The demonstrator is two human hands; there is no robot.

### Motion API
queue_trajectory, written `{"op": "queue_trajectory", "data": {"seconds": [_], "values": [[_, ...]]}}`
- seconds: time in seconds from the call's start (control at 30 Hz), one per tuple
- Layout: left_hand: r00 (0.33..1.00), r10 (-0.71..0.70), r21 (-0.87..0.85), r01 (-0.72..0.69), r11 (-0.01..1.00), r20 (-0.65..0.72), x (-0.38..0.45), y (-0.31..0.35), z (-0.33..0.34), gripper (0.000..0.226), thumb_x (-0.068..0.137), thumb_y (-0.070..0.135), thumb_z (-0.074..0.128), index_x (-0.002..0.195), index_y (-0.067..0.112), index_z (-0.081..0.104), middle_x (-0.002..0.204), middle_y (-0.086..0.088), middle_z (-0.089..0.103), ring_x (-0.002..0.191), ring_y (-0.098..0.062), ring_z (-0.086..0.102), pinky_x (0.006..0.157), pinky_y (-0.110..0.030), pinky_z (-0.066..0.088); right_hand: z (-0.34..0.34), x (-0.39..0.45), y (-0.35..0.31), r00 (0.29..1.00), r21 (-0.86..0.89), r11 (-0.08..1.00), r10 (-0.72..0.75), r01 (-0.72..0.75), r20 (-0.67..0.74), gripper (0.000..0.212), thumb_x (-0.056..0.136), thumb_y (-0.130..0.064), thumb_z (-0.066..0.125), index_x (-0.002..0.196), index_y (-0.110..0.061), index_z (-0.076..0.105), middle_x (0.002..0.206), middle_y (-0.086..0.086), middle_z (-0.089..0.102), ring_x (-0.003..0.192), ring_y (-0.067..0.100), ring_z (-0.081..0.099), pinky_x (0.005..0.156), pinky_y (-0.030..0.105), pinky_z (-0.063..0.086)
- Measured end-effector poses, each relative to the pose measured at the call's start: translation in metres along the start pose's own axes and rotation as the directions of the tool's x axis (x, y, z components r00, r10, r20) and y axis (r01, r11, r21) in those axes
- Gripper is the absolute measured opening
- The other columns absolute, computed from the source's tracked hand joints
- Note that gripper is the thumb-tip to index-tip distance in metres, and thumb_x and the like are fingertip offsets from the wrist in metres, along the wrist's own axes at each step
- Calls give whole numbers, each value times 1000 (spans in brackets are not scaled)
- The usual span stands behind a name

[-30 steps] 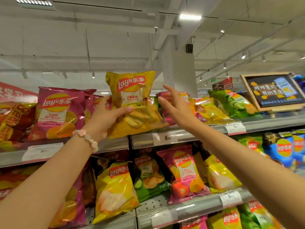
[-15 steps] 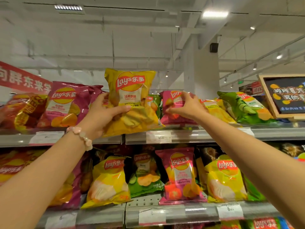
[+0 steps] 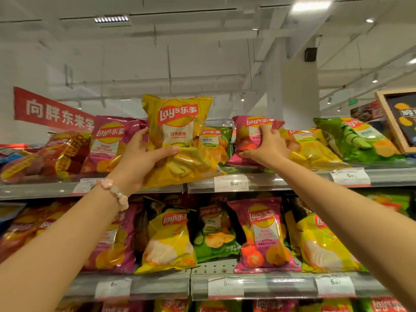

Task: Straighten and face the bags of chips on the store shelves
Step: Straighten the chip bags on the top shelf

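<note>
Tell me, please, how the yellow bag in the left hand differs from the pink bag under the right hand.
The yellow bag stands upright, logo facing out; the pink bag leans back on the top shelf. The left hand grips the yellow bag's side; the right hand grips the pink bag's front. Both carry the same logo.

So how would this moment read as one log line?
left hand: holds yellow Lay's bag upright | right hand: grips pink Lay's bag | top shelf
</note>
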State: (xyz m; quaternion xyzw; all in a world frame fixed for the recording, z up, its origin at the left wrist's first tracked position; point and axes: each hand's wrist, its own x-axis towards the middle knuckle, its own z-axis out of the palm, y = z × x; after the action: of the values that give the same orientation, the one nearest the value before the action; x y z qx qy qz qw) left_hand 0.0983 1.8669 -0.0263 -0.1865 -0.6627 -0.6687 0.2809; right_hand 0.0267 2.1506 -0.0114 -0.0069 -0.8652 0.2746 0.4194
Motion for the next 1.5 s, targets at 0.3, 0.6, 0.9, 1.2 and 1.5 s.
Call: {"op": "queue_trajectory", "data": {"seconds": [0.3, 0.6, 0.9, 1.2, 1.5], "values": [[1000, 6, -46, -5, 999, 20, 11, 9, -35, 105, 42, 26, 85, 137, 25, 40, 111, -5, 69, 86, -18, 72, 61, -32, 58, -6, -5, -23, 972, 128, 989, -38, 69, -232, 105, 67, -57, 75, 150, -24, 19, 149, 12, 30, 135, 33, 32, 105, 55, 36], [996, 13, -15, -14, 1000, -88, 18, -9, -114, 101, 46, 26, 86, 137, 22, 44, 118, -6, 67, 98, -23, 69, 80, -43, 57, 27, -35, -115, 951, 217, 936, -236, 278, -200, 105, 59, -62, 78, 144, -27, 28, 139, 6, 41, 124, 28, 45, 102, 46, 41], [986, 38, 40, -32, 999, -160, 13, -6, -180, 84, 40, 40, 84, 117, 41, 52, 115, 4, 67, 101, -20, 67, 80, -40, 56, 84, -52, -189, 911, 107, 910, -382, 400, -156, 104, 57, -69, 74, 143, -28, 32, 139, 10, 39, 127, 30, 40, 101, 50, 40], [986, 30, 87, -16, 996, -167, 4, -11, -205, 98, 46, 37, 81, 136, 36, 43, 115, 4, 64, 102, -21, 65, 80, -43, 55, 122, -58, -210, 937, 45, 941, -329, 336, -118, 104, 64, -65, 73, 146, -26, 23, 145, 14, 31, 127, 33, 38, 102, 44, 38], [989, 36, 42, -30, 999, -141, 4, -10, -193, 84, 45, 36, 81, 123, 38, 49, 118, 2, 64, 104, -21, 64, 83, -41, 54, 127, -61, -212, 965, -57, 964, -260, 261, 25, 110, 66, -74, 64, 149, -22, 13, 152, 17, 20, 136, 37, 29, 104, 49, 35]]}}
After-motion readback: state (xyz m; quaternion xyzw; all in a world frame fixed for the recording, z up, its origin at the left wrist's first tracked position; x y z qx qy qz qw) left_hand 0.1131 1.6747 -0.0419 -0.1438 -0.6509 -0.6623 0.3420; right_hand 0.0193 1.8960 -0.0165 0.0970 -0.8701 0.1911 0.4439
